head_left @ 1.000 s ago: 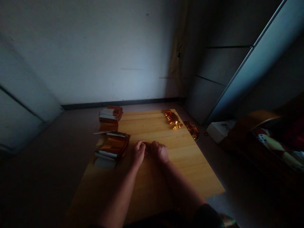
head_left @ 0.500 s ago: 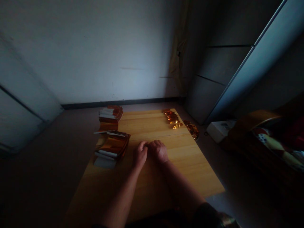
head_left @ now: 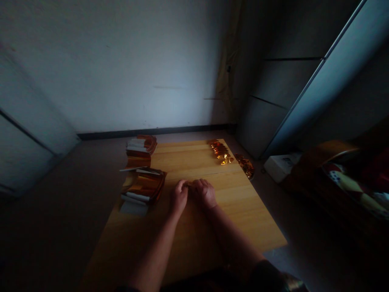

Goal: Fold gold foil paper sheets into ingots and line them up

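A: Where's the piece?
B: Small coppery piece (head_left: 190,184), mid-worktop (head_left: 243,211), between the two hands. Only a sliver shows.

A: Hand states?
B: Left hand (head_left: 180,196): thumb and fingers pinched narrow on its left end. Right hand (head_left: 206,194): knuckles up, fingers curled over the other end. Dim light and the covering fingers make the right grip hard to confirm, but it looks held.

A: What changed?
B: A second ago a wider, darker stretch showed between the hands; half a second ago it was almost hidden. Now a lighter, narrow bit peeks out at the fingertips. My read: the piece is being pressed or turned in the fingers, shaping unfinished. Everything else sits as it did.

A: What else is on there?
B: Near sheet stack (head_left: 147,184) and far sheet stack (head_left: 141,148) at left, coppery with white strips. Row of shiny folded pieces (head_left: 221,153) at the far right corner; more in a shiny heap (head_left: 246,166) beyond the edge.

A: Brands, writing?
B: None readable. White box (head_left: 281,167) on the floor has a dark mark, too blurred to read.
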`<state>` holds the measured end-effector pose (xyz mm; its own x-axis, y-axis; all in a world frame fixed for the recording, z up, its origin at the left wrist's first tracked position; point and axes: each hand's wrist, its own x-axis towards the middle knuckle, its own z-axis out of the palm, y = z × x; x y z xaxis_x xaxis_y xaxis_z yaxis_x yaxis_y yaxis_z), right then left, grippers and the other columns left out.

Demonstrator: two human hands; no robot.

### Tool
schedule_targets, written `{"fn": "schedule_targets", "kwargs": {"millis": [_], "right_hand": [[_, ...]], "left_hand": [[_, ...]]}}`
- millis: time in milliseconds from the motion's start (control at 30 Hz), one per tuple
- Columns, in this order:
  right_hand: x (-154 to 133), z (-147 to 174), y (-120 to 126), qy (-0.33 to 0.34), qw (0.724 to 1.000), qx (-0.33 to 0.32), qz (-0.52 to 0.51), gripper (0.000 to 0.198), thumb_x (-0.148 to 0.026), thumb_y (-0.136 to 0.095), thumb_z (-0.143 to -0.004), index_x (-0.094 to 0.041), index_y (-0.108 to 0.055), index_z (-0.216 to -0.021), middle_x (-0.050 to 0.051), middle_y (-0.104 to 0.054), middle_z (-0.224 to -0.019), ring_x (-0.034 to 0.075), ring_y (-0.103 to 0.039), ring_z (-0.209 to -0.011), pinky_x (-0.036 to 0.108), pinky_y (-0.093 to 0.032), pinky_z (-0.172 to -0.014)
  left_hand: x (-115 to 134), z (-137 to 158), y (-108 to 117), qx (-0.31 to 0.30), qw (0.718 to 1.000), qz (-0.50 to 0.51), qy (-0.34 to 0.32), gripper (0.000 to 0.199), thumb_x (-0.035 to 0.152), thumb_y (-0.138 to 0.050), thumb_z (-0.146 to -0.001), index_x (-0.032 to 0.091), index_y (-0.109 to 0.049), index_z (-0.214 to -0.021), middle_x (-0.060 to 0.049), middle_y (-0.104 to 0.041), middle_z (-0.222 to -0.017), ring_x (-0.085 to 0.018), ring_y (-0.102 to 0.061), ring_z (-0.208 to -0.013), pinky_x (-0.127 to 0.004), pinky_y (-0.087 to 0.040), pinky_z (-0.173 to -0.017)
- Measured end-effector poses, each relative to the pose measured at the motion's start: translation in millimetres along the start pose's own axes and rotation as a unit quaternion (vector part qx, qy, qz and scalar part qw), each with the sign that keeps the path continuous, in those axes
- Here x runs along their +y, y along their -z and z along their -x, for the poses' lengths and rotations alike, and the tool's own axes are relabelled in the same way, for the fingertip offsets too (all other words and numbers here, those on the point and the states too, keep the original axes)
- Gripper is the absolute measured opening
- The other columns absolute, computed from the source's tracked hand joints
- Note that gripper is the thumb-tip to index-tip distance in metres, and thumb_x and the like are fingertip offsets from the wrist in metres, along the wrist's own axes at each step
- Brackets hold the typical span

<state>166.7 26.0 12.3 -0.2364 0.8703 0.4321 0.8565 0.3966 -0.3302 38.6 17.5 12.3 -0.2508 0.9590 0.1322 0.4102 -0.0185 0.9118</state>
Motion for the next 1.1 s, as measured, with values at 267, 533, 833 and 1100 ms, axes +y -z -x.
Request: {"fn": "schedule_targets", "kwargs": {"millis": [267,533,833,1100], "right_hand": [[12,9,6,-0.001,1.0,0.02,0.006,0.011,-0.024,-0.055,-0.085,-0.021,-0.063,-0.077,0.001,-0.059,-0.078,0.015,-0.05,-0.073,0.025,-0.03,-0.066],[18,4,19,0.02,0.996,0.033,0.081,0.019,-0.021,-0.053,-0.088,-0.02,-0.063,-0.072,0.002,-0.058,-0.071,0.014,-0.047,-0.071,0.028,-0.024,-0.068],[60,1,37,-0.002,0.988,0.089,0.125,0.02,-0.018,-0.052,-0.086,-0.019,-0.062,-0.068,0.001,-0.058,-0.065,0.014,-0.043,-0.066,0.029,-0.021,-0.07],[132,-13,72,-0.059,0.966,0.112,0.225,0.02,-0.02,-0.05,-0.085,-0.018,-0.062,-0.069,0.002,-0.059,-0.068,0.015,-0.046,-0.071,0.03,-0.021,-0.071]], "left_hand": [[-7,2,-2,0.005,1.0,0.015,-0.022,0.035,0.017,-0.044,-0.074,0.018,-0.058,-0.107,-0.007,-0.068,-0.103,-0.018,-0.063,-0.095,-0.033,-0.049,-0.087],[2,9,-1,-0.002,1.0,-0.015,-0.024,0.044,0.015,-0.053,-0.068,0.019,-0.056,-0.111,-0.005,-0.066,-0.095,-0.018,-0.063,-0.085,-0.032,-0.051,-0.08],[1,13,4,-0.019,0.997,-0.047,-0.052,0.041,0.017,-0.051,-0.068,0.018,-0.059,-0.108,-0.006,-0.065,-0.095,-0.014,-0.061,-0.074,-0.03,-0.051,-0.073],[-8,12,3,-0.028,0.995,-0.053,-0.077,0.033,0.021,-0.05,-0.069,0.018,-0.063,-0.099,-0.007,-0.067,-0.093,-0.018,-0.063,-0.08,-0.031,-0.052,-0.073]]}}
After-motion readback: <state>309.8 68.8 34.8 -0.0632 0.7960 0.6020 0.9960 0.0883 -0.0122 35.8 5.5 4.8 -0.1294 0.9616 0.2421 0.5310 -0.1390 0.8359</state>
